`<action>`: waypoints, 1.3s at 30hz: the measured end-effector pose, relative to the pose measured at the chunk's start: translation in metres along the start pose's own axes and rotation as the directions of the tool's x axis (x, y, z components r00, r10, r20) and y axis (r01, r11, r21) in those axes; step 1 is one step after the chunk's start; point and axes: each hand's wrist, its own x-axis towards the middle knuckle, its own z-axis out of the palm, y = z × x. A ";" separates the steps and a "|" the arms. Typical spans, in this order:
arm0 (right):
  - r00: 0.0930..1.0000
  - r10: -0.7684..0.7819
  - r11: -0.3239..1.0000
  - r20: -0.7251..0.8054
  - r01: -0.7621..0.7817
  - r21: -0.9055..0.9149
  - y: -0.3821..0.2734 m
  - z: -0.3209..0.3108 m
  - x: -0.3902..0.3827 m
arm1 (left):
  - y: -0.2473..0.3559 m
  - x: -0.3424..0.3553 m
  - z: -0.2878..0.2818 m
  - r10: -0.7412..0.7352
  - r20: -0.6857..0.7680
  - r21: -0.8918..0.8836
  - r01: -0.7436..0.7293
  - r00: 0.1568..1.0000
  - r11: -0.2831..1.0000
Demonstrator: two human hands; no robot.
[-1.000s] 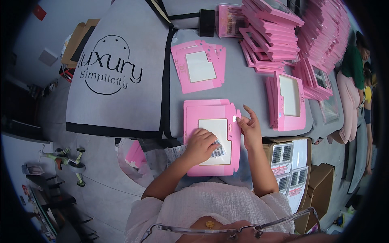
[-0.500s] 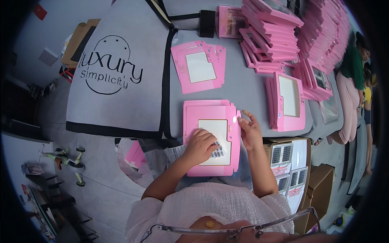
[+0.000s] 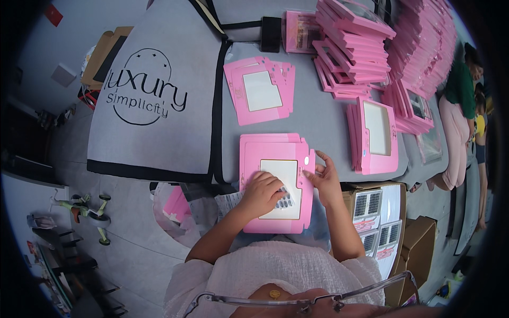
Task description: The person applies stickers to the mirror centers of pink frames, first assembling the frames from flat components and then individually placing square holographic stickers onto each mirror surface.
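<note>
Pink cards (image 3: 281,169) with white middles lie stacked at the centre of the frame, over the near edge of the grey cushion (image 3: 313,124). The left hand (image 3: 260,194) rests on them, fingers bent over a small sheet (image 3: 286,200) of dark ovals; whether they pinch it, I cannot tell. The right hand (image 3: 325,183) has its thumb at their right edge, forefinger spread away from it.

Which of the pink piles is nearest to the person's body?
The flat pile directly under the left grip; the fanned cards lie beyond it, and the other stacks sit farther away to the right.
</note>
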 end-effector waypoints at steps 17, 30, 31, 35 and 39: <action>0.718 -0.693 0.507 0.067 0.551 -0.663 -0.082 0.062 0.190 | 0.009 0.014 -0.057 -0.440 -0.079 -0.339 0.391 0.895 0.856; 0.979 -0.152 0.921 0.135 0.190 -0.340 -0.019 0.048 -0.024 | 0.004 0.030 -0.022 -0.398 -0.117 -0.569 0.266 0.910 0.778; 0.984 -0.131 0.924 0.119 0.165 -0.346 -0.019 0.046 -0.028 | 0.006 0.030 -0.024 -0.434 -0.019 -0.593 0.339 0.901 0.730; 0.990 -0.092 0.943 0.110 0.122 -0.310 -0.020 0.039 -0.038 | 0.015 0.028 -0.025 -0.475 0.145 -0.591 0.461 0.868 0.662; 0.967 -0.233 0.885 0.101 0.254 -0.390 -0.023 0.035 -0.043 | 0.019 0.030 -0.017 -0.381 0.058 -0.540 0.350 0.923 0.766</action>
